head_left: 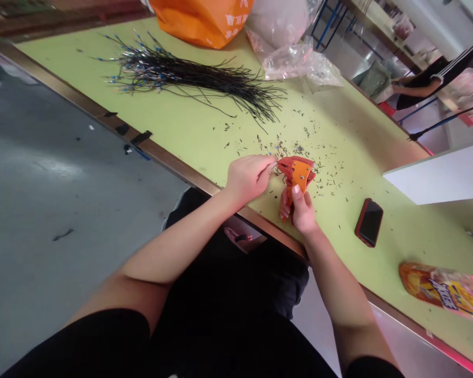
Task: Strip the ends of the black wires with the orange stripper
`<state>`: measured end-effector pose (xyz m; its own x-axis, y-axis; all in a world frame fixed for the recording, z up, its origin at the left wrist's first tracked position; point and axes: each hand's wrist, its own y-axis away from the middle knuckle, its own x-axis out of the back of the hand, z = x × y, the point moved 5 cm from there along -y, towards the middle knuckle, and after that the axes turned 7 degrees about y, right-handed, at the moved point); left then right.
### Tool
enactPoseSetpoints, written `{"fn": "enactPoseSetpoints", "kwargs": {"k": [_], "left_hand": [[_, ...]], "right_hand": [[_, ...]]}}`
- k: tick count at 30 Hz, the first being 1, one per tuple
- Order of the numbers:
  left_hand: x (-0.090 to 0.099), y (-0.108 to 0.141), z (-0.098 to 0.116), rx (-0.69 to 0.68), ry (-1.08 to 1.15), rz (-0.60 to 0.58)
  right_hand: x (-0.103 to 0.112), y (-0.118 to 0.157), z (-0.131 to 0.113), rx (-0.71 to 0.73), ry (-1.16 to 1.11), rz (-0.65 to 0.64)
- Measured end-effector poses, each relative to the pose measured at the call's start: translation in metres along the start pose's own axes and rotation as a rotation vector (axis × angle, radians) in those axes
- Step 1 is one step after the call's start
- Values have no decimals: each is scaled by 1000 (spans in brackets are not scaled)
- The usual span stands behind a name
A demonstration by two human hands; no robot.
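Wrapped around the handles of an orange and red wire stripper (300, 173) is my right hand (301, 209), its thumb lying on the tool's side. The stripper's jaws point left, toward my left hand (250, 178). Thumb and fingers of that hand are pinched together right at the jaw tip; what they hold is too small to make out. Small dark scraps (327, 168) of wire or insulation lie scattered around and beyond the tool. Farther back rests a bundle of thin black wires (205, 76), with blue and silvery ends on its left side.
On the right of the green table (181, 136) lie a phone (370, 223) and a drink bottle (445, 289) on its side. An orange bag (205, 21) and clear plastic bags (291, 58) stand at the back. A white panel (437, 176) juts in; another person (425, 86) works beyond.
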<state>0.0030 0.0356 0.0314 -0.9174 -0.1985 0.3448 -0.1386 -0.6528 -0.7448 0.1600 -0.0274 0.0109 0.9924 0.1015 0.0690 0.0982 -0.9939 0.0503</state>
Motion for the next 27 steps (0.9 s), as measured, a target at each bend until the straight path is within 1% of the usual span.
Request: {"fn": "enactPoseSetpoints", "kwargs": {"k": [2, 4, 6, 7, 9, 10, 11, 12, 14, 15, 17, 18, 20, 23, 27], "left_hand": [[-1, -1, 3, 30, 40, 2], [-2, -4, 1, 62, 84, -2], [0, -7, -8, 112, 121, 31], [3, -9, -16, 150, 132, 72], [12, -11, -32, 245, 129, 168], [14, -11, -39, 285, 114, 198], [15, -12, -42, 301, 102, 189], [13, -12, -41, 294, 97, 143], [6, -11, -31, 244, 91, 37], [3, -9, -24, 210, 87, 3], [-2, -6, -10, 140, 69, -31], [-4, -4, -6, 111, 54, -44], [-7, -1, -1, 70, 16, -75], [-9, 3, 0, 18, -32, -107], [-8, 5, 6, -111, -57, -71]], "right_hand": [[-2, 2, 1, 49, 43, 67], [-3, 5, -2, 115, 77, 97], [0, 8, -12, 234, 71, 133], [4, 11, -20, 313, 45, 168], [18, 16, -40, 484, -49, 325], [25, 17, -47, 520, -96, 403], [31, 18, -51, 518, -134, 490], [36, 16, -53, 472, -154, 542], [38, 9, -50, 367, -178, 527], [36, 5, -45, 314, -190, 479], [30, -3, -33, 205, -172, 343], [25, -5, -27, 153, -151, 268], [17, -8, -16, 85, -113, 162], [8, -9, -9, 55, -77, 74], [2, -10, -9, 39, -66, 37]]}}
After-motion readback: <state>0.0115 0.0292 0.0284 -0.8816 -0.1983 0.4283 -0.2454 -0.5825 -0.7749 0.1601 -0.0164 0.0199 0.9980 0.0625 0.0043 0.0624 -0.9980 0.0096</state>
